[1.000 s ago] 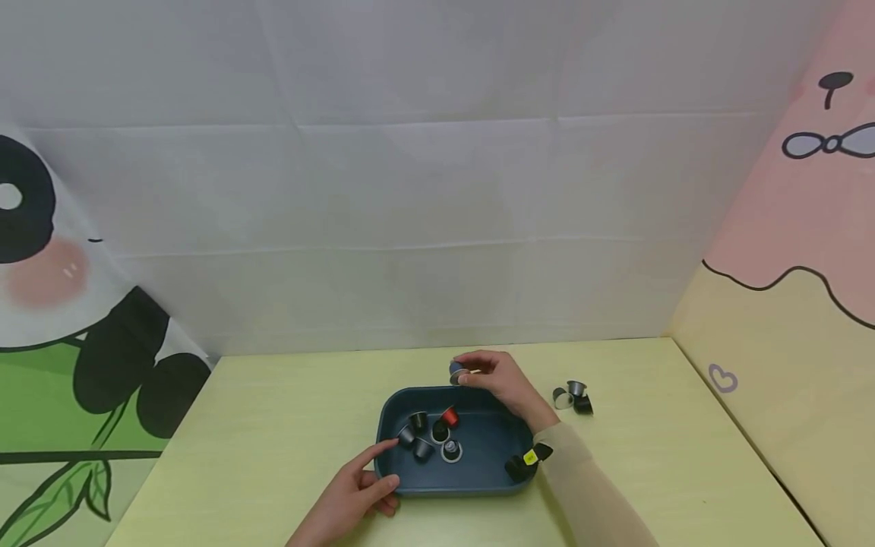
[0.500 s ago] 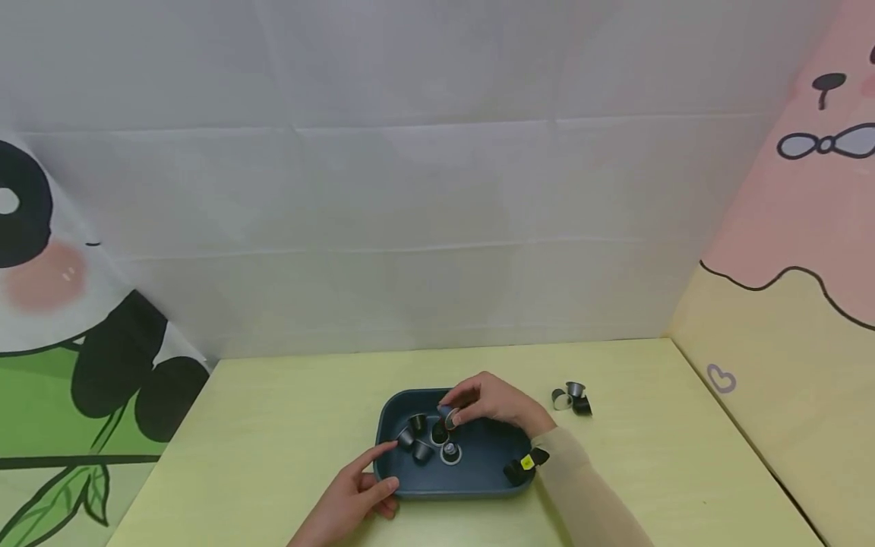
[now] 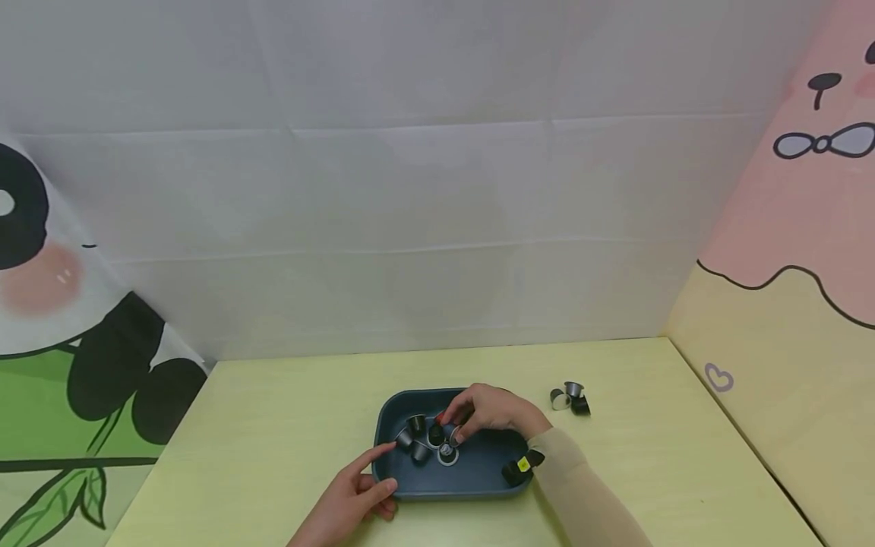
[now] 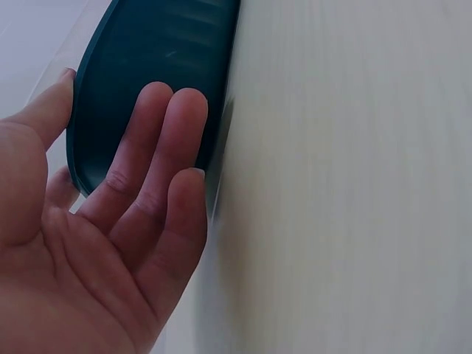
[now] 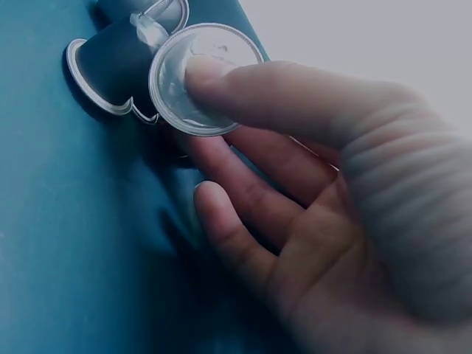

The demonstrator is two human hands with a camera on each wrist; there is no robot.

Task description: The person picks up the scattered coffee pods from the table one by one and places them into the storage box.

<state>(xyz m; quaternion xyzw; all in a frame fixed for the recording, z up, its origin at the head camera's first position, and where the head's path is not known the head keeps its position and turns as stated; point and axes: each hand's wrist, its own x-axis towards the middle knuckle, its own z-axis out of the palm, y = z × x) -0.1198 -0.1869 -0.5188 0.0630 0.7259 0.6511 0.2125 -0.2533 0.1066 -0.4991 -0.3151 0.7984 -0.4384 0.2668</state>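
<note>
Nearest the body, left hand [image 3: 355, 497] lies flat with fingers straight against the outer wall of the dark blue tray [image 3: 478, 480], steadying it on the worktop [image 3: 273, 425]. Just beyond, inside the tray, right hand [image 3: 494, 410] holds a small capsule [image 5: 199, 77]: thumb pad on its foil face, other fingers curled behind, so the grip is a pinch. Capsule hangs low over the tray floor, touching or almost touching another dark capsule [image 5: 110, 66] to the grip's left. Judged light, thin-walled, easily dented, slick on the foil; best taken by the flared rim. Farther off, to the right of the grip, three loose capsules [image 3: 570, 397] sit on the worktop.
</note>
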